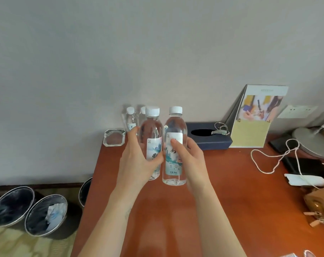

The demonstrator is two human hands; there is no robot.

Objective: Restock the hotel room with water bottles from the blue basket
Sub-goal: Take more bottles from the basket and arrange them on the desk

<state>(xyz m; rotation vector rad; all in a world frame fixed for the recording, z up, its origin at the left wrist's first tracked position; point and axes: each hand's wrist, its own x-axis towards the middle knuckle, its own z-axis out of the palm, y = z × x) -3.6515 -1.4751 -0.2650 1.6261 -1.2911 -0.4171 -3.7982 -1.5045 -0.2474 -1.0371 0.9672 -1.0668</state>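
My left hand (138, 160) grips a clear water bottle (152, 130) with a white cap and a printed label. My right hand (190, 160) grips a second, matching bottle (175, 127). Both bottles are upright and side by side above the far left part of the red-brown desk (194, 210). Behind them, against the wall, stand two more small water bottles (130, 117), partly hidden. The blue basket is not in view.
A glass ashtray (114, 137) sits at the desk's far left corner. A dark blue tissue box (209, 138), a standing card (254, 117), a lamp base (311, 141), cords and small items fill the right side. Several bins (46, 214) stand on the floor at left.
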